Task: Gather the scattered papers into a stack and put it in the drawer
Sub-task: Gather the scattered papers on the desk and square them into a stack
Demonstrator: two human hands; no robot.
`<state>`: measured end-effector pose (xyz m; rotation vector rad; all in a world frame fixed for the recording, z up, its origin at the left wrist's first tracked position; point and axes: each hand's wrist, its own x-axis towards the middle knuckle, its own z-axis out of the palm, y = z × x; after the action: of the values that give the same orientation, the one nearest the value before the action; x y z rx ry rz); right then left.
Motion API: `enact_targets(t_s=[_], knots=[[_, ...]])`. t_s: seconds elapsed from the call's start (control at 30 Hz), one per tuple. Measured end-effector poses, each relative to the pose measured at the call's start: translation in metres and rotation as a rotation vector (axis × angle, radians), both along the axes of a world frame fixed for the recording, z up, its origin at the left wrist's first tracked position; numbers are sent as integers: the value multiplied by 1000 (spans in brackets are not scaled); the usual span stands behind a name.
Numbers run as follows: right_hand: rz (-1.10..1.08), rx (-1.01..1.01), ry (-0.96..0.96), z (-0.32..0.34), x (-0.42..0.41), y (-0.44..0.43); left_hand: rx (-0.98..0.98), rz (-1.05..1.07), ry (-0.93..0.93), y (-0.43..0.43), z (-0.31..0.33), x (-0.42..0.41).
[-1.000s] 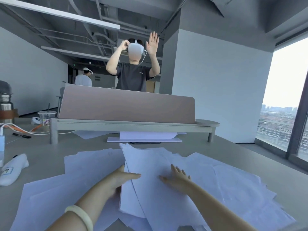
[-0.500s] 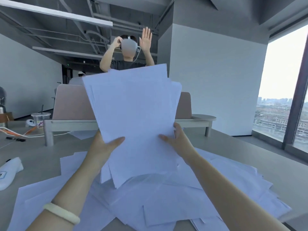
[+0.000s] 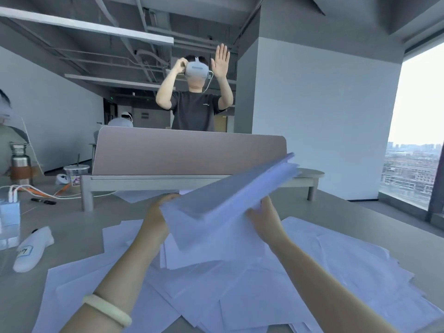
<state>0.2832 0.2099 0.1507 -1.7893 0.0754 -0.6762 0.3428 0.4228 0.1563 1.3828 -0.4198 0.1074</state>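
A bundle of white paper sheets (image 3: 225, 200) hangs above the grey table (image 3: 79, 227), tilted up toward the right. My left hand (image 3: 156, 219) grips its left end and my right hand (image 3: 265, 219) grips its right side. Beneath the bundle, several loose white papers (image 3: 312, 272) lie spread and overlapping across the table. More sheets (image 3: 134, 195) lie under the raised shelf at the back. No drawer is in view.
A raised shelf (image 3: 168, 180) with a pinkish divider panel (image 3: 189, 152) crosses the table's back. At the left are a white controller (image 3: 31, 251), a clear box (image 3: 9, 219), cables (image 3: 36, 191), a black pen (image 3: 43, 201), a plastic cup (image 3: 75, 174) and a steel bottle (image 3: 20, 164). A person in a headset (image 3: 195, 102) stands behind the divider.
Both hands lifted a bundle of sheets off the pile and held it upright. The bundle has since tipped down flatter, its far end pointing right.
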Motion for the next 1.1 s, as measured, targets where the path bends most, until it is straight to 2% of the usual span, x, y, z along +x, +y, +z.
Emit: enact_targets(t_s=[0.07,0.17,0.27,0.4,0.53,0.63,0.77,0.9,0.97,1.03,1.1], knots=[[-75,-68,46,-6,-5,-3,40,0,12,0,-8,5],[-57,-45,78,-21,-10,2,83,14,68,0,-16,7],[-58,-9,44,-20,-9,8,53,50,71,0,-14,5],[-35,-91,29,-4,-12,11,-27,51,21,-1,-4,0],[64,21,-19,15,-19,5,-103,86,-62,4,2,0],[89,65,-7,9,-13,9,-51,99,-103,5,-4,2],[29,-6,79,-20,-2,20,82,92,-121,0,-17,4],[-36,-102,185,-20,11,11,258,135,-123,-4,-29,10],[-3,-92,216,-18,18,-4,269,171,-82,0,-31,15],[-100,-64,289,-22,21,-25,249,207,-14,9,-30,25],[-193,-26,446,-33,19,-46,259,241,67,20,-30,36]])
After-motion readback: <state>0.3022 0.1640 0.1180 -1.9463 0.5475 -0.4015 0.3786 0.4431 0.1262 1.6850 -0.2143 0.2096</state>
